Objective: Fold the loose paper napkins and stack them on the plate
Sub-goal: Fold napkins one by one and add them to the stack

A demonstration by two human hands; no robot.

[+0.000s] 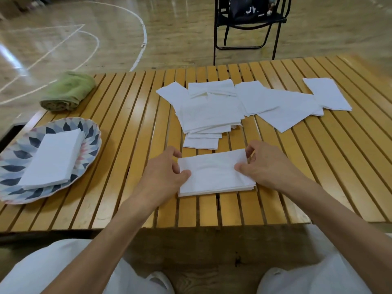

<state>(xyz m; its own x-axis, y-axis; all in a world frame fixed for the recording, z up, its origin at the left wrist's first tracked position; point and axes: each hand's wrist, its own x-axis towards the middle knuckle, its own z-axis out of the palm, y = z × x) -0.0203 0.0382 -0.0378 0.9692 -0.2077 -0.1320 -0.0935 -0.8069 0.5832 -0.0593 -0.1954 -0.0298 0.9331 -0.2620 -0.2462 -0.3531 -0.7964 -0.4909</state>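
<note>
Napkin mid-fold, both ends pinched.

On the left, the plate (93, 132) holds the folded stack (53, 160); left hand (165, 177) and right hand (269, 164) pinch the napkin (214, 172) flat on the slatted table (131, 115). Best to square the edges, then press the crease. Loose napkins (244, 102) wait beyond.

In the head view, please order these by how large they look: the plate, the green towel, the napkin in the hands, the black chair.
1. Plate
2. Black chair, though cut off by the frame and farther away
3. Napkin and green towel: look alike; the towel is farther, so unsure.
</note>
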